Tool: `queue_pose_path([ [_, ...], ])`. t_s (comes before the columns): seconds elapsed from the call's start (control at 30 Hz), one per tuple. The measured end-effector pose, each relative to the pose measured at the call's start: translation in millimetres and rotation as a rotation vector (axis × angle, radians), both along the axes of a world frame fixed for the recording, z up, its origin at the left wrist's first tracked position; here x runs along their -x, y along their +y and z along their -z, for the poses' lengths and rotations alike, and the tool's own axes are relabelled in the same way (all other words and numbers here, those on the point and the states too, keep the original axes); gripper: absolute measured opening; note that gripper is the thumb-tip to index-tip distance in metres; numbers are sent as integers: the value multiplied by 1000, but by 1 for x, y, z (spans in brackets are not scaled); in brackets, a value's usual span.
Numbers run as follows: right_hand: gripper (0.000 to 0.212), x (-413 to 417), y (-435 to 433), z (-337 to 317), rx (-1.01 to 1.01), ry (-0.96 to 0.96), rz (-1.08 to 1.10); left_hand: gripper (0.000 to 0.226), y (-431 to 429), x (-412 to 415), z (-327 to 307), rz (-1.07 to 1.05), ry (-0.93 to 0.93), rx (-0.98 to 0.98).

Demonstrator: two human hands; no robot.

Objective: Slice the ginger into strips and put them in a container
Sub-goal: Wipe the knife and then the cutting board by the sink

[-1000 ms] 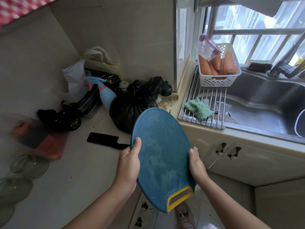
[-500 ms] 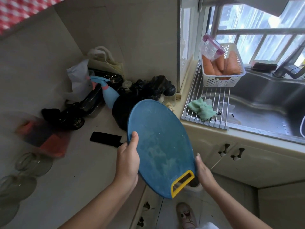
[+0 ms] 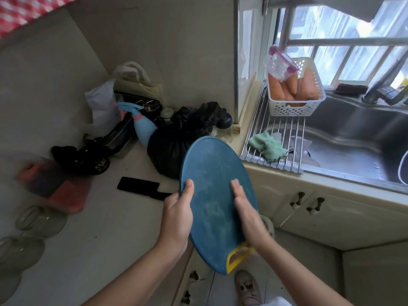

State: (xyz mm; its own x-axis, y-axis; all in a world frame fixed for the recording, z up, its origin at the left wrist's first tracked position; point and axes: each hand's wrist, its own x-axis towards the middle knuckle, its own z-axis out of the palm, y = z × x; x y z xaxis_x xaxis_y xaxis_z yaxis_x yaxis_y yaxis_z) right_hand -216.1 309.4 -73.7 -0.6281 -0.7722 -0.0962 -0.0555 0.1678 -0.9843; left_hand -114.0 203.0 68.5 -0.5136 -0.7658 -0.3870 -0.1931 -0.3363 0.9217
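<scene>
Preparation step: I hold the oval blue plastic cutting board tilted, left hand gripping its 9 o'clock edge, right hand fingers straight on its face; ginger not in view; next, I judge, lay it flat on the pale counter at 8 o'clock.

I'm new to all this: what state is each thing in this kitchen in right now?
Round blue plastic cutting board with yellow handle, held tilted off the counter.
Left hand, grips the board's left rim.
Right hand, fingers straight, flat on the board's face.
Black cleaver, lying flat on the counter.
White perforated basket, standing on the sink rack, holding carrots.
Green cloth, crumpled on the rack.
</scene>
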Motion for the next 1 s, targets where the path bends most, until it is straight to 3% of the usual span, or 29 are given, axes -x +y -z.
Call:
queue_pose_path([
  [0.07, 62, 28, 10, 34, -246, -176, 179, 35, 0, -3, 0, 22, -8, 12],
  [0.13, 64, 42, 23, 52, -523, -218, 259, 36, 1, -4, 0, 33, -9, 20],
  [0.17, 62, 42, 27, 51, -568, -203, 275, 37, 2, -4, 0, 33, -4, 21],
  [0.33, 51, 3, 16, -2, -124, 1, 158, 38, 10, 3, 4, 6, 4, 4],
  [0.43, 50, -13, 21, 10, -20, 93, -32, 35, 9, 5, 6, 0, 1, 0],
  [0.53, 74, 12, 33, 41, -231, -227, 221, 34, 6, 3, 8, -27, -9, -17],
  [0.6, 70, 32, 46, 52, -436, -365, 370, 34, 3, 1, 9, -44, -2, -24],
  [0.67, 59, 37, 50, 49, -424, -294, 418, 33, 1, 0, 8, -40, 9, -20],
  [0.8, 41, 37, 41, 26, -194, -181, 378, 32, 2, 1, 10, -41, 31, -1],
  [1.0, 32, 64, 47, 31, -580, 44, 488, 31, 0, -7, 8, -29, 34, 0],
])
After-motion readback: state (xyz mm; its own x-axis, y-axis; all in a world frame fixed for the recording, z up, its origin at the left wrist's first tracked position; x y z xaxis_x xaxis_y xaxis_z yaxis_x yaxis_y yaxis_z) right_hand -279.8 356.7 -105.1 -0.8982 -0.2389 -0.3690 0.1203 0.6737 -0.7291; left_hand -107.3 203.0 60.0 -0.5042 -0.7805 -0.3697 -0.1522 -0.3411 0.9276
